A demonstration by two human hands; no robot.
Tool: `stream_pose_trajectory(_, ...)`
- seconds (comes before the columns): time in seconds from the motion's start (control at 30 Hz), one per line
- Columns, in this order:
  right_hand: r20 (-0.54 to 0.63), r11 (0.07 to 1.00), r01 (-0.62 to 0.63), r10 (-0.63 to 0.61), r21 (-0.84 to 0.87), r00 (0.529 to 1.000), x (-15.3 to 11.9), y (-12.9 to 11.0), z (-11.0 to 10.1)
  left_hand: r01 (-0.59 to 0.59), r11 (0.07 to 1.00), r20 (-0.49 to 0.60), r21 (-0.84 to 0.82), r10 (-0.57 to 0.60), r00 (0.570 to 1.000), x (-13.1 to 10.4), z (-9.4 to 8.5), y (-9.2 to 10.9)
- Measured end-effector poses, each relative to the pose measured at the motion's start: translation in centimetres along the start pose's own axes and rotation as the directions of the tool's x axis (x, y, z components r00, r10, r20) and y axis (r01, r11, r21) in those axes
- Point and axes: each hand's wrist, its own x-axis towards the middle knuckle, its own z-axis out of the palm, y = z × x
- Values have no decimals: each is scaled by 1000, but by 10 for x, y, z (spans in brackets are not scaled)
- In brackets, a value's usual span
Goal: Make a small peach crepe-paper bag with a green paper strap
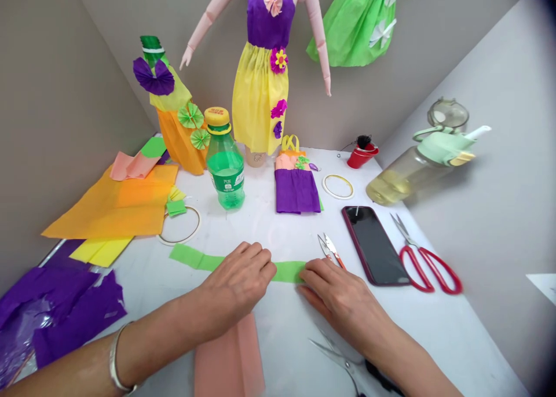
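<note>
A strip of green crepe paper (290, 271) lies crosswise on the white table in front of me. My left hand (241, 287) rests over its middle, fingers curled down and closed on it. At the strip's right end, my right hand (332, 290) pinches the paper between thumb and fingers. The left part of the strip shows past my left hand, flat and lightly creased. Below my left forearm lies a folded sheet of salmon-pink paper (229, 362). Small thread snips (332, 249) sit just beyond my right hand, and black-handled scissors (343, 362) are partly under my right forearm.
At right are a phone (376, 246), red-handled scissors (428, 264) and a tilted water bottle (408, 171). Behind stand a green soda bottle (226, 171) and a doll figure (263, 96) in paper clothes. Orange paper (117, 206) and purple paper (78, 310) cover the left side.
</note>
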Motion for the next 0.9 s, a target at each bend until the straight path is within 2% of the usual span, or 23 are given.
stream_pose_trajectory(0.13,5,1000,-3,3,-29,1000,1,0,0,65,989,-57,-129,-73,996,0,4,-3)
stream_pose_trajectory(0.23,14,996,43,-42,-74,999,0,-1,3,67,982,-53,-178,-77,996,1,3,-2)
stream_pose_trajectory(0.4,-34,996,58,-61,-72,998,2,0,7,31,993,-21,-118,-34,999,3,-1,4)
stream_pose_trajectory(0.63,-20,999,-45,45,18,999,4,-1,2,-1,1000,-49,14,1,999,7,4,1)
stream_pose_trajectory(0.9,51,996,35,-31,-83,998,0,-5,1,12,997,-103,-80,-21,994,6,4,2)
